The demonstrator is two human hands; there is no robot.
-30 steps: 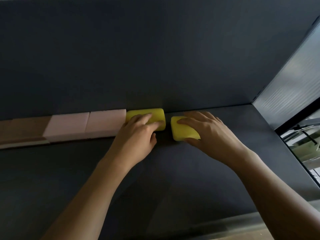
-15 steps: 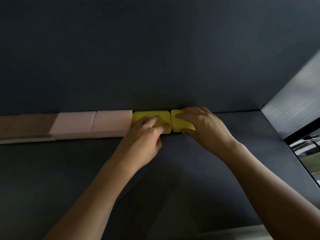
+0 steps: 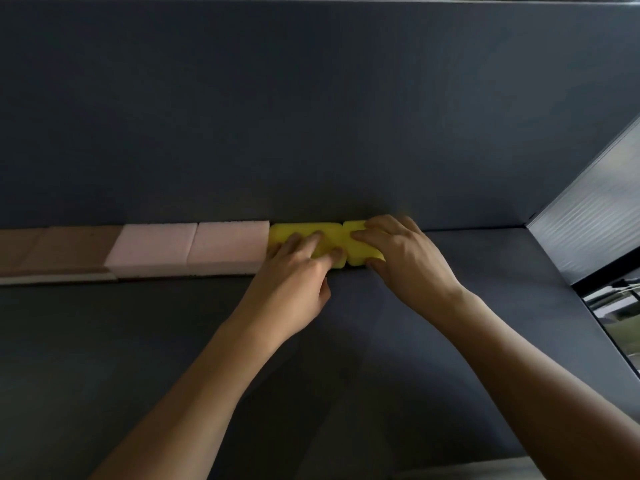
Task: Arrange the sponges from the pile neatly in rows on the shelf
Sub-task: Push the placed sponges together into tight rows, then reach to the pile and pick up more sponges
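Left hand, fingers flat, presses left yellow sponge at shelf back edge. Right hand pinches right yellow sponge, thumb at front, butted against neighbour. Placement looks nearly done; next, release, fetch more. Pink sponges and brown sponges extend row leftward; side panel bounds right end.

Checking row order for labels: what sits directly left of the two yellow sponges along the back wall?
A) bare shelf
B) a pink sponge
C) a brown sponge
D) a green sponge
B: a pink sponge butts against the left yellow sponge, which touches the right yellow sponge. The brown sponges lie further left, past a second pink sponge.
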